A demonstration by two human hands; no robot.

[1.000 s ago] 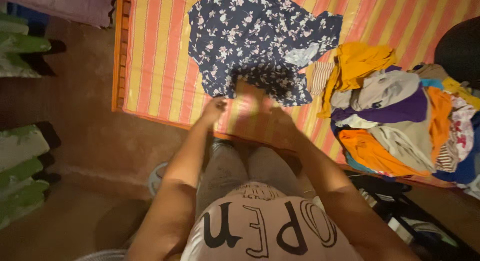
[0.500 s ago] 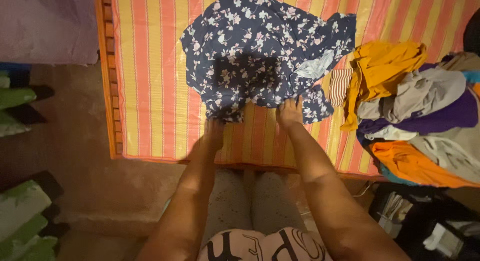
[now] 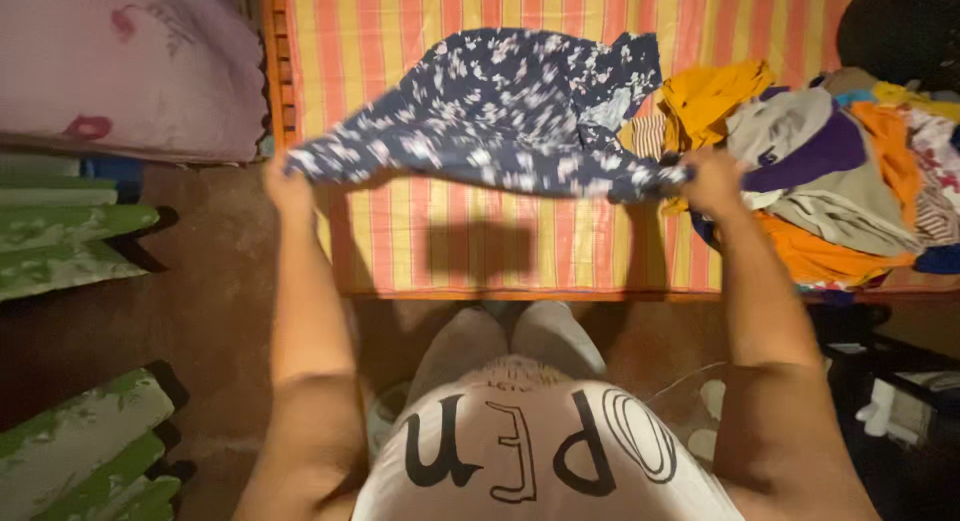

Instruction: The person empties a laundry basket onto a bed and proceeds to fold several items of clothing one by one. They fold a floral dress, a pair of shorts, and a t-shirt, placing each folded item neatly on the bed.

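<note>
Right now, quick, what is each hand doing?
Left hand: closed, gripping one end of the blue flowery cloth.
Right hand: closed, gripping the other end of that cloth, lifted over the striped bed.

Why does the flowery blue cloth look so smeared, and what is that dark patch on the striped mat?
Head view: the navy floral garment is motion-blurred, its print streaked, while held up in the left hand and right hand. Head view: the dark rectangle on the striped mat is a shadow. Head view: light is dim and warm.
</note>
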